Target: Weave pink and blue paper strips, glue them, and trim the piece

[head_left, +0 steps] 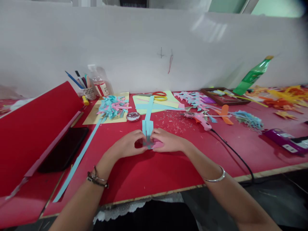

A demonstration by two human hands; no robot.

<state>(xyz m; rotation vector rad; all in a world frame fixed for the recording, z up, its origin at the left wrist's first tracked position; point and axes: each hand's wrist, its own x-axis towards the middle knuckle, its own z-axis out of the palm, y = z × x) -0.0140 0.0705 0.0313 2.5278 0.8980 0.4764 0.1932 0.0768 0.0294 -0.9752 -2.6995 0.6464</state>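
Between my hands, low over the red tabletop, is a folded light-blue paper piece [148, 125] with a pink paper strip [158, 145] at its lower end. My left hand [132, 143] pinches its left side, thumb and fingertips closed in a ring. My right hand [166, 140] grips the right side and the pink part. Fingers hide the lower folds, and that spot is blurred. Just beyond, a long blue paper strip [149, 108] runs back toward red-and-yellow scissors [160, 96] lying on stacked coloured sheets [138, 103]. A small round tin [133, 116] sits beyond my left hand.
A pink glue gun [197, 119] with a black cable lies at right, near a purple power strip [287, 140]. Shredded paper [113, 106], a pen cup [89, 93] and a bottle [99, 84] stand left. A phone [64, 149] lies by a red board [36, 128].
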